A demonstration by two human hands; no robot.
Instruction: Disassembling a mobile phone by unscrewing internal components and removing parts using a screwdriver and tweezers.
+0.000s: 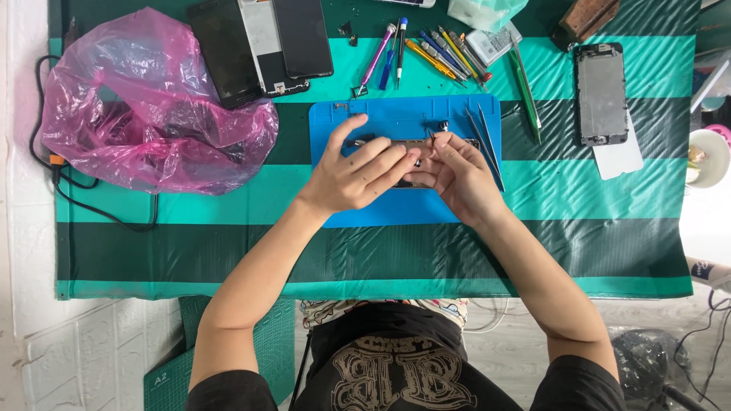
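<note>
Looking down from the head view, I see the opened phone point(417, 152) lying mid-way on the blue mat point(335, 122), my left hand point(358, 171) pressing it flat, its grip unclenched. My right hand point(457, 171) has its grip pinched on a thin tool point(431, 137) over the phone's top edge; I judge the phone light, stiff, fragile inside, best held by its side edges.

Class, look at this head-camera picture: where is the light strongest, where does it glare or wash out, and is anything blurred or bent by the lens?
Head view: even, soft daylight, with faint shadows under the left hand and right hand; the white area at the right edge beside the bowl is washed out; the pink plastic bag and the striped table cover show shiny highlights; table edges bow slightly from the wide lens; focus is sharp throughout.
</note>
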